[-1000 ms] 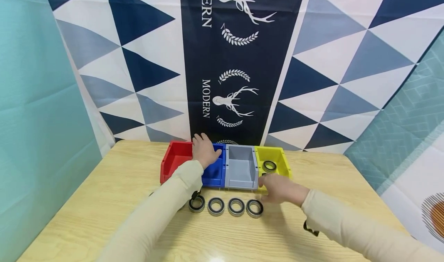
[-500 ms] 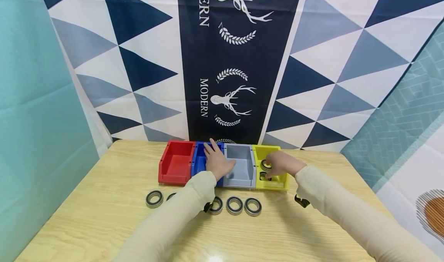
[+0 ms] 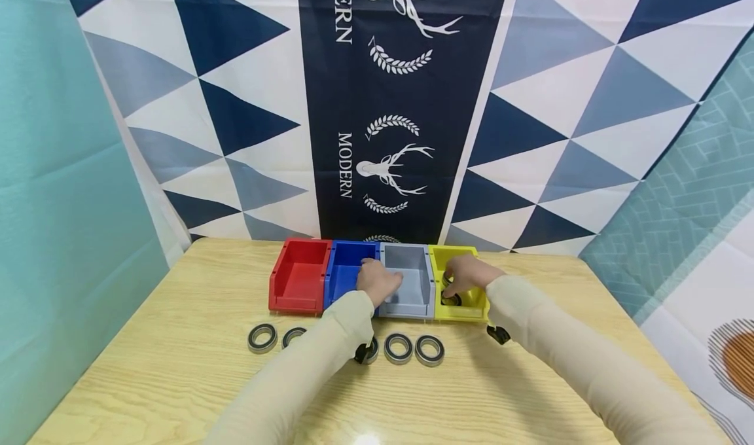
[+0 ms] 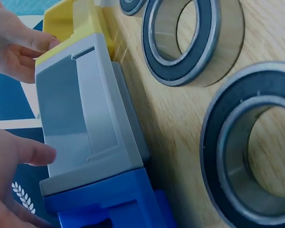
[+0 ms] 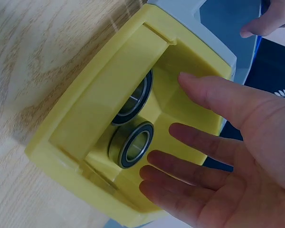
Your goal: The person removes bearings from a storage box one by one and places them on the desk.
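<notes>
My right hand [image 3: 467, 273] reaches into the yellow bin [image 3: 462, 313], its fingers extended and loosely bent. In the right wrist view, two ball bearings lie at the bin's front: the nearer bearing [image 5: 118, 145] is just off the fingertips, the other bearing [image 5: 141, 102] is partly hidden behind the front lip. Nothing is held in that hand. My left hand [image 3: 377, 280] hovers where the blue bin [image 3: 344, 278] meets the grey bin [image 3: 406, 310]. Its thumb points toward the grey bin, as the left wrist view also shows; the other fingers are partly hidden, and no object shows in it.
A red bin [image 3: 300, 294] ends the joined row on the left. On the wooden table [image 3: 153, 340] several bearings stand in a line before the bins, including a bearing [image 3: 253, 339] at far left and a bearing [image 3: 420, 351] at right. My left forearm covers part of the line.
My right hand has gone from the yellow bin's front edge into the bin. My left hand has shifted right, from the red and blue bins to the blue and grey ones.
</notes>
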Demonstrator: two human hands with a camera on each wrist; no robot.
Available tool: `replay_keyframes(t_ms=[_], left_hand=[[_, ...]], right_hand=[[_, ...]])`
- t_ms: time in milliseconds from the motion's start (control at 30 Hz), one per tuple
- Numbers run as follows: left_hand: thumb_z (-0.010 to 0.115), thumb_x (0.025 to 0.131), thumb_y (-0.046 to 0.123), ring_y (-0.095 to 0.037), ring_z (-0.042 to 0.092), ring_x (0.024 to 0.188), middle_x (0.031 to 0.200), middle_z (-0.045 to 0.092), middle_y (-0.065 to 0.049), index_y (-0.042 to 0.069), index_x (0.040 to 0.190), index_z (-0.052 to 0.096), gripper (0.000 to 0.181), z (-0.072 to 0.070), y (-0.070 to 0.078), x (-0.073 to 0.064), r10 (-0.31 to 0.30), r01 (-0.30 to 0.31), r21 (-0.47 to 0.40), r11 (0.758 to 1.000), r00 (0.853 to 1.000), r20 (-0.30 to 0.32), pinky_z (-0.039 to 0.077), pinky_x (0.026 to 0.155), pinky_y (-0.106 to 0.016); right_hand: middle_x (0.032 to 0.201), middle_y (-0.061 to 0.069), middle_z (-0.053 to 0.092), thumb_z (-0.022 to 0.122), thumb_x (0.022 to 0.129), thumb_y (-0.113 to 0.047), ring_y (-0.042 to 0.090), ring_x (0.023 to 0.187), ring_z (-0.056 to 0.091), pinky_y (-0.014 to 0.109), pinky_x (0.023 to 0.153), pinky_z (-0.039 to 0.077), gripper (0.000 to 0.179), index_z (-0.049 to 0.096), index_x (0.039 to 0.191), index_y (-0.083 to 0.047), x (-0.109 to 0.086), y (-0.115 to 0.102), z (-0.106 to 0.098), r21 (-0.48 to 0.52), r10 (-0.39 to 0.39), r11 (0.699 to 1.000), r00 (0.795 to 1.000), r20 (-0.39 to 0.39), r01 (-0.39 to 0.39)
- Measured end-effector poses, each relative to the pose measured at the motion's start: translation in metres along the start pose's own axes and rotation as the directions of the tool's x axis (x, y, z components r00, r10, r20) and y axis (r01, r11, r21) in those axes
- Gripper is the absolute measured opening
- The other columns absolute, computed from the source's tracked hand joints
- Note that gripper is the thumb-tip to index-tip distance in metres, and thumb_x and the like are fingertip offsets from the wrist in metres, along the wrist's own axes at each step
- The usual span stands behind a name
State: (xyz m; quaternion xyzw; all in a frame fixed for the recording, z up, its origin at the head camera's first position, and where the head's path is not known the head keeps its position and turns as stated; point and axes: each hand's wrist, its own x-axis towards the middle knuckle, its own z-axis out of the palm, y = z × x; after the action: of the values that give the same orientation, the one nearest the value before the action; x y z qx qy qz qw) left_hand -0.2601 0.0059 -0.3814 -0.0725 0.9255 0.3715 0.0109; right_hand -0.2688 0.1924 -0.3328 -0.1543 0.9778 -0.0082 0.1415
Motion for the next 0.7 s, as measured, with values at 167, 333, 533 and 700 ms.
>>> replay_keyframes(t_ms=[167, 333, 533, 700], left_hand=[[0.066, 0.084, 0.03, -0.024, 0.064, 0.081, 0.1, 0.064, -0.016, -0.004, 0.105, 0.06, 0.04, -0.003, 0.0, 0.0, 0.045, -0.045, 0.018, 0.999, 0.999, 0.028, 0.056, 0.071, -0.035], [0.067, 0.081, 0.025, -0.022, 0.061, 0.076, 0.094, 0.064, -0.014, 0.0, 0.095, 0.062, 0.029, -0.006, 0.001, 0.0, 0.064, -0.065, 0.041, 0.997, 0.998, 0.027, 0.055, 0.068, -0.034], [0.068, 0.078, 0.019, -0.021, 0.058, 0.07, 0.087, 0.066, -0.011, 0.004, 0.077, 0.064, 0.016, -0.007, 0.004, 0.003, 0.105, -0.106, 0.134, 0.985, 0.994, 0.015, 0.053, 0.064, -0.033], [0.069, 0.078, 0.019, -0.02, 0.062, 0.071, 0.087, 0.07, -0.011, 0.005, 0.075, 0.067, 0.015, -0.005, 0.007, 0.009, 0.122, -0.116, 0.258, 0.959, 0.993, -0.007, 0.055, 0.064, -0.034]], right_hand=[[0.11, 0.014, 0.069, 0.074, 0.081, -0.027, 0.024, 0.096, 0.062, 0.039, 0.091, 0.052, 0.042, 0.067, 0.11, 0.002, 0.006, 0.0, -0.001, -0.041, 0.005, 0.999, 0.999, 0.036, -0.003], [0.105, 0.01, 0.069, 0.075, 0.08, -0.029, 0.018, 0.086, 0.06, 0.034, 0.081, 0.054, 0.038, 0.069, 0.106, -0.001, 0.01, -0.001, -0.001, -0.037, 0.049, 0.998, 0.995, 0.086, -0.046], [0.092, 0.005, 0.068, 0.076, 0.08, -0.03, 0.014, 0.074, 0.055, 0.032, 0.069, 0.054, 0.029, 0.071, 0.094, -0.006, 0.012, -0.001, 0.002, -0.037, 0.073, 0.997, 0.989, 0.125, -0.069], [0.095, 0.006, 0.069, 0.076, 0.08, -0.029, 0.016, 0.078, 0.058, 0.035, 0.073, 0.056, 0.029, 0.071, 0.095, -0.005, 0.015, -0.002, 0.001, -0.027, 0.09, 0.996, 0.985, 0.148, -0.087]])
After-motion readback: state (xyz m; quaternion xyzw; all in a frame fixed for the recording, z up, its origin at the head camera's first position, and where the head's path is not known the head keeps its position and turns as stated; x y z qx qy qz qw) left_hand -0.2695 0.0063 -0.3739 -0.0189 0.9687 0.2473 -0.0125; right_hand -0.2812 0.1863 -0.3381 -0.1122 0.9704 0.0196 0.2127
